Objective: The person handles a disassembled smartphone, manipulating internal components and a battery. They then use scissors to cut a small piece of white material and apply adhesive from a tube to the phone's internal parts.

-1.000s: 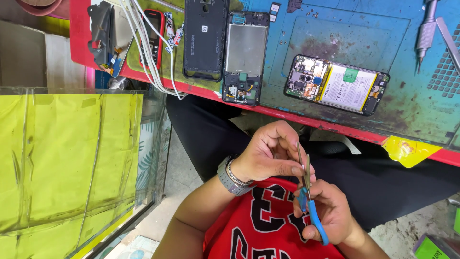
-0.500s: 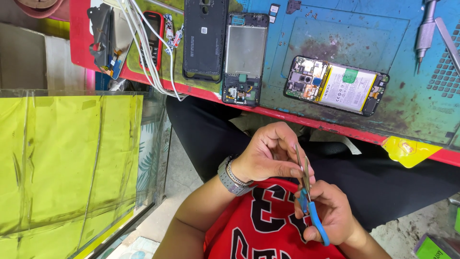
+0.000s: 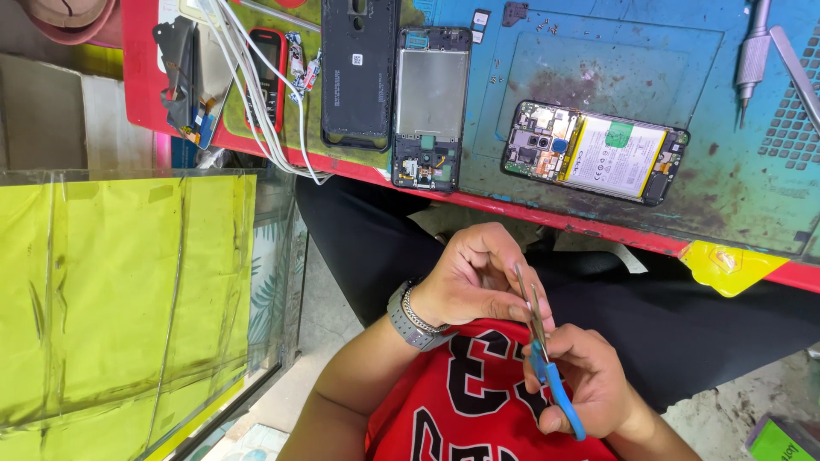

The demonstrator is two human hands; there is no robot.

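Nearest the camera, the person's right hand (image 3: pixel 589 384) holds a pair of small scissors (image 3: pixel 542 358) with blue handles, its grip closed around the handles and the metal blades pointing up and slightly apart. Just above, the left hand (image 3: pixel 474 277) curls its fingers toward the blade tips, thumb and forefinger pressed together as if pinching something tiny; what it pinches is too small to make out. A metal watch (image 3: pixel 410 312) sits on the left wrist. Both hands hover over the lap, above a red shirt with black figures and dark trousers.

Compared with half a second ago, almost nothing has changed: the hands and scissors keep the same pose and place.

To the left stands a glass case (image 3: pixel 128 290) with yellow sheets inside.

Farther off is the counter (image 3: pixel 478 203), red at the edge, with a worn blue mat (image 3: pixel 726 162). On the mat lies an opened phone (image 3: pixel 594 154) showing its battery and circuit board. Left of it sit a phone frame (image 3: pixel 430 107) and a black back cover (image 3: pixel 359 72), then white cables (image 3: pixel 256 94) and a small red phone (image 3: pixel 266 72). Metal tools (image 3: pixel 756 51) lie at the far right.
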